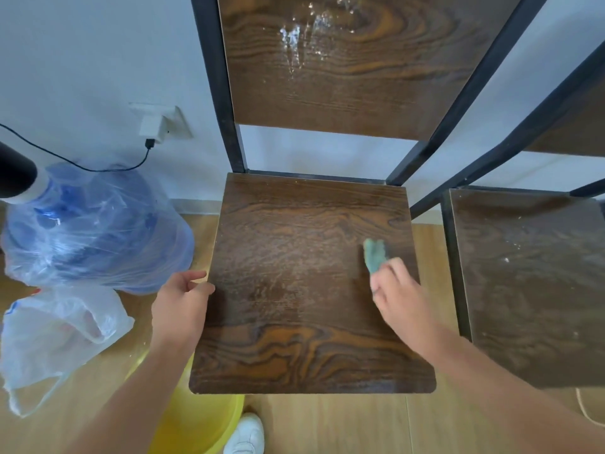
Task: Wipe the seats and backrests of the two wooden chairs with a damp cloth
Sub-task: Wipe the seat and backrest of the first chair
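Observation:
A dark wooden chair with a black metal frame fills the middle; its seat (294,348) looks damp and streaked in the centre, and its backrest (343,77) shows wet shiny streaks. My right hand (397,296) presses a green cloth (375,255) onto the right side of this seat. My left hand (181,303) holds the seat's left edge, thumb on top. A second chair stands to the right; its seat (530,290) looks dusty with white specks, and only a corner of its backrest (576,126) shows.
A blue water jug wrapped in clear plastic (95,224) and a white plastic bag (59,329) lie on the wooden floor at left. A yellow basin (196,424) sits under the seat's front left corner, beside my white shoe (245,435). A wall socket with a charger (157,122) and a black cable are behind.

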